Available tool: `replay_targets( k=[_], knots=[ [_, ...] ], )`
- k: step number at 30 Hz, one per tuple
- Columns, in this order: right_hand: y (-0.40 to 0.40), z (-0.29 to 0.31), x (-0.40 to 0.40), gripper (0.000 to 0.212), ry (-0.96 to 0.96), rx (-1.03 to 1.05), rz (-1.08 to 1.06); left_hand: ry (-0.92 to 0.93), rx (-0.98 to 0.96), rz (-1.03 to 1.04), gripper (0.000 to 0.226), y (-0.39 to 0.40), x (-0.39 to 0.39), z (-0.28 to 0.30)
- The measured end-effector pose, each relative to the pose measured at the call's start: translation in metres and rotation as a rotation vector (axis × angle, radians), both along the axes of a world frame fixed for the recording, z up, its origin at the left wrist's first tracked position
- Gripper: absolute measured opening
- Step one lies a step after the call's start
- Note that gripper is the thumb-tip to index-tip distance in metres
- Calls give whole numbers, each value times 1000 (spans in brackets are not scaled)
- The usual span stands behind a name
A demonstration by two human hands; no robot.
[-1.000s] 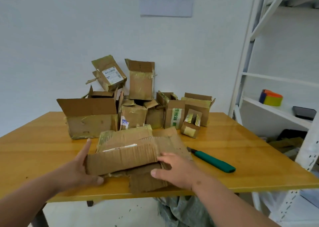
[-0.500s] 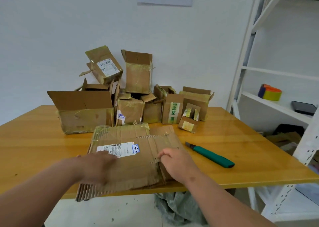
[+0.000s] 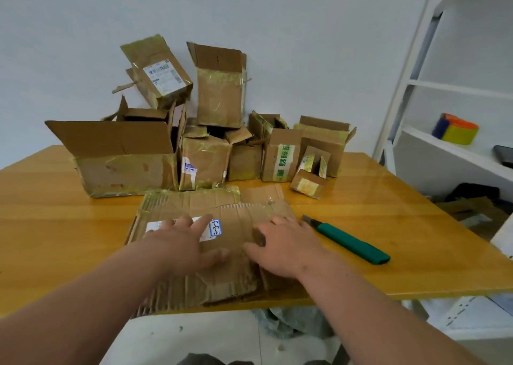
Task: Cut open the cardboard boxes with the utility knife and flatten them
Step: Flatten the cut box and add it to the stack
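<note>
Head view: left hand [image 3: 184, 238] and right hand [image 3: 283, 243], grip released, press one flattened box [image 3: 211, 225] onto the worktop [image 3: 388, 214]; utility knife [image 3: 348, 239] lies beside. The piled boxes [image 3: 211, 131] behind (roughly ten) remain uncut.

handwritten "3-3-5" on flattened box's label [image 3: 215, 228], green characters on box tape [image 3: 283, 161]

Flattened cardboard box [image 3: 222, 253] on wooden table [image 3: 388, 225], left hand [image 3: 183, 242] and right hand [image 3: 286, 245] pressing flat on it with straight fingers, green utility knife [image 3: 349, 239] at 3 o'clock just beside, pile of opened boxes [image 3: 205, 131] at 12 o'clock, white shelf [image 3: 449, 148] at 2 o'clock
</note>
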State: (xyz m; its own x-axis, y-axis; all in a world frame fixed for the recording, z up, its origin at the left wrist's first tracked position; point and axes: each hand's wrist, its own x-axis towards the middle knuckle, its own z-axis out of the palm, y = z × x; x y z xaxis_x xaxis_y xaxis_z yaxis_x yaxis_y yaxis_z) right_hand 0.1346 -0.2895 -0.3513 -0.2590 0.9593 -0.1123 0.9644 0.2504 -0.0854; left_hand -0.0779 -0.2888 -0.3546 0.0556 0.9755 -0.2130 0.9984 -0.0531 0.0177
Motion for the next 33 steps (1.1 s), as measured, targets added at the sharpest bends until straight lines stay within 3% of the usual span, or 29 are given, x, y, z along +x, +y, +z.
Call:
replay_targets(
  k=[6,10,18,22,25,28,31,33],
  knots=[
    [8,-20,0,78,-39,-82,21,63,-158,-136,139,9,2,-16],
    [15,-21,-2,80,-9,-26,36,-13,-94,-110,139,19,-2,-16],
    [20,-23,-2,76,80,-69,-12,-19,-188,-102,127,19,0,-14],
    [14,-32,-3,74,49,-51,-6,-32,-202,-97,96,19,-3,-17],
    [23,-27,-1,64,148,-115,-25,-115,-199,-97,86,21,-9,-16],
    [22,-24,4,45,322,-93,-58,-224,-143,-64,89,18,-11,-16],
    [13,-25,7,42,322,-45,-81,-302,-20,5,71,14,-16,-13],
    [8,-24,6,44,305,-8,-145,-248,31,35,65,11,-19,-10]
  ],
)
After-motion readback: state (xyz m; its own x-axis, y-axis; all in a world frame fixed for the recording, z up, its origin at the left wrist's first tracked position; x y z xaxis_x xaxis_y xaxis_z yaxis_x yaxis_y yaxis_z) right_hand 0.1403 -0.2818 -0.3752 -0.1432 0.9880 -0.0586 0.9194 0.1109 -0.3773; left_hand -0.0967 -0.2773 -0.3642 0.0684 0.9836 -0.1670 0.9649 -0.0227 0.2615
